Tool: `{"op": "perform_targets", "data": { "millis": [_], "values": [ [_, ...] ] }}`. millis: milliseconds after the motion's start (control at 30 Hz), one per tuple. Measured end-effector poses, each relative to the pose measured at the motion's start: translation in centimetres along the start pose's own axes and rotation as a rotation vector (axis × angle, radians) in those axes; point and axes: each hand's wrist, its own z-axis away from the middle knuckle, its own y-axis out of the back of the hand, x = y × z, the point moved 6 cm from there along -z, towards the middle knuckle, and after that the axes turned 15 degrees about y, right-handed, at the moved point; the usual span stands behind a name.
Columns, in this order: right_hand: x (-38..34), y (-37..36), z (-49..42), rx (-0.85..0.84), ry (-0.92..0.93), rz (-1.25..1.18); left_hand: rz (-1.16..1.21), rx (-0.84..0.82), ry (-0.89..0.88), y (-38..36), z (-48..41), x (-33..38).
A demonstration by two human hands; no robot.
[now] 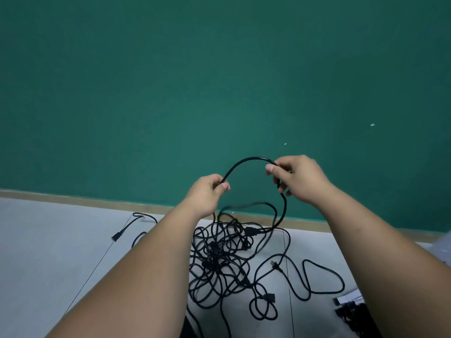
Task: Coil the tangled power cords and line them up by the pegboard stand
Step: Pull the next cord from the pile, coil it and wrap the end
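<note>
A black power cord arches in the air between my two hands, in front of the green wall. My left hand pinches its left end of the arch, and my right hand grips the right side, from where the cord drops down. Below on the pale floor lies a tangled heap of black cords, with loose loops and a plug trailing to the right. Another plug end lies off to the left. No pegboard stand is in view.
The green wall with a tan skirting strip stands close behind the heap. A dark bundle with a white label sits at the lower right edge. Pale floor tiles spread out to the left.
</note>
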Motion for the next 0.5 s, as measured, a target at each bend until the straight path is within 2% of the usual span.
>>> {"op": "perform_targets", "data": {
  "millis": [167,267,333,433,500],
  "values": [
    [-1.3,1.0,-0.3,0.157,0.004,-0.232,0.19,0.087,-0.034,0.4,1.2,2.3],
    [-1.6,1.9,-0.5,0.234,0.022,-0.261,0.252,0.104,-0.111,0.3,1.8,3.2],
    [-1.6,3.0,-0.5,0.267,0.045,-0.183,0.388,0.175,-0.186,1.4,2.4,4.4],
    [-1.4,4.0,0.1,0.222,0.053,0.043,0.653,0.406,-0.354,5.2,4.7,7.2],
    [-1.2,3.8,0.7,0.188,0.056,0.166,0.766,0.45,-0.412,6.7,6.2,8.6]
  ]
}}
